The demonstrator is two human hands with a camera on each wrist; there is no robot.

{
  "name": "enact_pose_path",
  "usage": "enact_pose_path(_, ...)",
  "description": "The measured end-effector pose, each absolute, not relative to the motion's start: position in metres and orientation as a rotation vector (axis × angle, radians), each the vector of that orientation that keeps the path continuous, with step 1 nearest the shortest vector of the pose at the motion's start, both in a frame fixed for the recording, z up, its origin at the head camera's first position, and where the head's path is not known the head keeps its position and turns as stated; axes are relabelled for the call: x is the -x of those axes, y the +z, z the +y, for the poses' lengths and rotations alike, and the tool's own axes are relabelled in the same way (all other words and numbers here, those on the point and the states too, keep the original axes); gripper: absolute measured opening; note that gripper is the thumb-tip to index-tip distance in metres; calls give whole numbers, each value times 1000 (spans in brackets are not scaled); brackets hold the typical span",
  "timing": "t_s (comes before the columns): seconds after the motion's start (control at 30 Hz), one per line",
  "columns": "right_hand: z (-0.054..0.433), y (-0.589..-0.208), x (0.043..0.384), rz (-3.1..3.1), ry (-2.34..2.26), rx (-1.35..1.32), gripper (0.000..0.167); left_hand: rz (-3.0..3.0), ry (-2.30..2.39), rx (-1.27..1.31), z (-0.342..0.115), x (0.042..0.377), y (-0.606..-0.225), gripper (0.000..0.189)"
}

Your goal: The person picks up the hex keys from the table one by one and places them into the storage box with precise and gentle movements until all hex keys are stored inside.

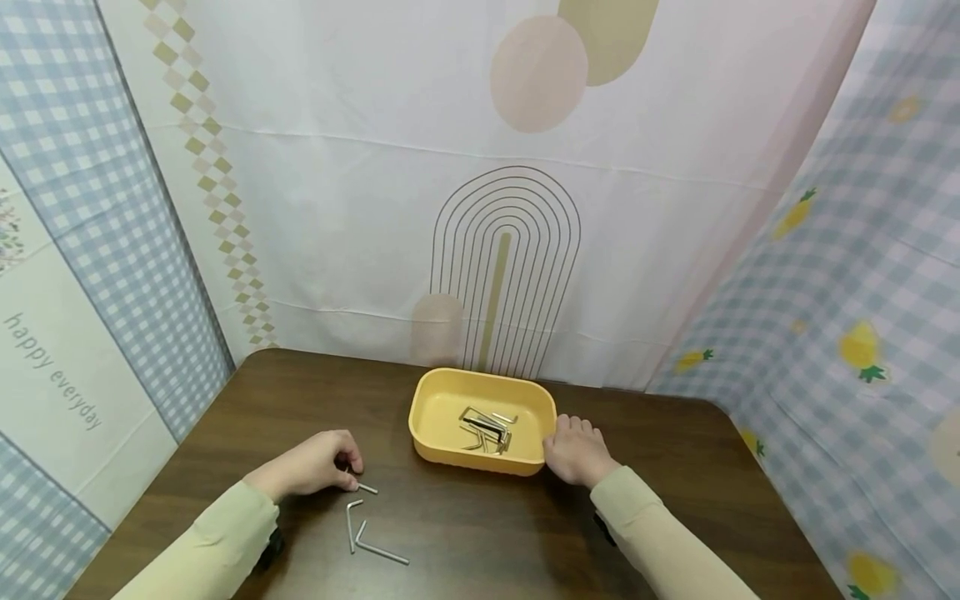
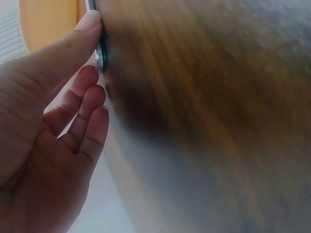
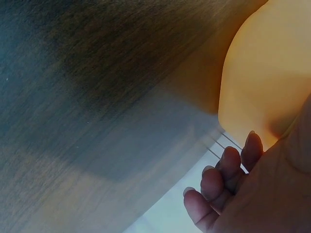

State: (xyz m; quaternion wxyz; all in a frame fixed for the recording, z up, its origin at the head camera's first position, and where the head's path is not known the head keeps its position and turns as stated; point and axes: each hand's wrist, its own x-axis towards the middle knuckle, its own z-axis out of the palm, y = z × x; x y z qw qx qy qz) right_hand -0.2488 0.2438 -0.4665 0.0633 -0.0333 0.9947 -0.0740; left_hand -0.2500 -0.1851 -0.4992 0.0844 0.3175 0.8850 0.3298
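Observation:
My left hand (image 1: 318, 464) is low over the left part of the table. Its thumb and a finger pinch a silver hex key (image 1: 367, 488), whose one end sticks out to the right. In the left wrist view the thumb (image 2: 90, 22) lies on this key (image 2: 100, 56), the other fingers curling below. Two more hex keys, one upright in view (image 1: 350, 527) and one slanting (image 1: 382, 552), lie nearer on the table. My right hand (image 1: 577, 450) rests against the right end of a yellow basket (image 1: 480, 458), fingers loosely bent beside its wall (image 3: 248, 107).
Several silver hex keys (image 1: 480, 446) and a black one (image 1: 483, 427) lie jumbled inside the basket. The dark wooden table (image 1: 337, 383) ends at a white patterned cloth (image 1: 337, 233) behind. Checked cloths hang at the left (image 1: 82, 167) and right (image 1: 832, 275).

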Motion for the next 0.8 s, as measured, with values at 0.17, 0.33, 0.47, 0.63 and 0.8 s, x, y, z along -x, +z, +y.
enact_pose_path(0.17,243,-466,250,3001,-223,95,25,2637,976,-953,-186,251,-501,16)
enact_pose_path(0.33,243,-467,250,2998,-222,91,25,2648,952,-968,-184,251,-501,17)
enact_pose_path(0.47,244,-467,252,2998,-231,89,25,2668,926,-950,-182,249,-500,18)
enact_pose_path(0.63,243,-467,251,2999,-222,92,25,2733,874,-946,-177,246,-499,19)
enact_pose_path(0.8,243,-468,251,3001,-227,92,25,2827,828,-933,-173,245,-498,17)
